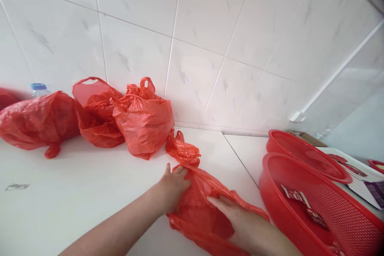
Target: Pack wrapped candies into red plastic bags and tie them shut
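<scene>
A thin red plastic bag (pixel 204 208) lies spread on the white table with its mouth gaping toward me. On its left part rests my left hand (pixel 175 187), thumb raised apart and fingers reaching onto the film. My right hand (pixel 232 212) is at the bag's opening, fingers stretched out against the plastic and partly hidden by it. Neither hand shows anything gripped. Just beyond the left fingertips sits a small crumpled red bag (pixel 183 150). A full, knotted red bag (pixel 144 122) stands behind it, touching a slacker red bag (pixel 99 116) with a loop handle.
Two red plastic baskets (pixel 265 192) stand at the right, the nearer holding small printed packets (pixel 295 196). Another filled red bag (pixel 39 120) lies at the left, before a blue-capped bottle (pixel 39 89). A tiled wall (pixel 198 48) bounds the white table (pixel 75 192) behind.
</scene>
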A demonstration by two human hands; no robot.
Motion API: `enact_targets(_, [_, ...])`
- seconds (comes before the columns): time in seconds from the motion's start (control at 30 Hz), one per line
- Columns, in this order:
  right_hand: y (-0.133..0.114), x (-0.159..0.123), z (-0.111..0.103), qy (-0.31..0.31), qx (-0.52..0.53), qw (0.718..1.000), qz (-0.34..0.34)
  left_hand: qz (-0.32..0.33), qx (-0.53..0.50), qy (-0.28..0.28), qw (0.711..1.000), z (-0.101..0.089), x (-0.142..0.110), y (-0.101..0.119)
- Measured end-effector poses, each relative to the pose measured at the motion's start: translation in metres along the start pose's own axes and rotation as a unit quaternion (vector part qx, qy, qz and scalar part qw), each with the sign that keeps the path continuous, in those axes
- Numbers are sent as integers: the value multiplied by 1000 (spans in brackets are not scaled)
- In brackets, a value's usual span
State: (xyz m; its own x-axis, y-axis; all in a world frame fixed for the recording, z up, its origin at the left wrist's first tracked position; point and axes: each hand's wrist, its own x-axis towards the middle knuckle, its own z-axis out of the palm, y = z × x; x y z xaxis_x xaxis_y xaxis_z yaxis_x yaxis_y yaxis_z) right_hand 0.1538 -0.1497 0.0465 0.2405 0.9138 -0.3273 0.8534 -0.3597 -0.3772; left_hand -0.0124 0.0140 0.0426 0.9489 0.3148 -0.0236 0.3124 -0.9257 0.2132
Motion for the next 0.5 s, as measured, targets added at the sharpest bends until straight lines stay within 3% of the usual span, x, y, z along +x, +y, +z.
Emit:
enact_targets(0.1, [-3, -8, -12, -30, 57, 998, -11, 12, 48, -48, 998, -7, 1, -7])
enact_targets(0.17, [-2, -8, -15, 13, 101, 995, 3, 16, 83, -47, 995, -16, -2, 0])
enact_targets(0.3, [3, 9, -8, 140, 146, 979, 33, 39, 74, 17, 996, -25, -7, 23])
enact_targets(0.4, [6, 27, 5, 158, 138, 978, 14, 81, 70, 60, 993, -18, -9, 28])
enact_targets(0.5, [3, 32, 16, 160, 124, 979, -19, 97, 44, 130, 986, 0, -16, 17])
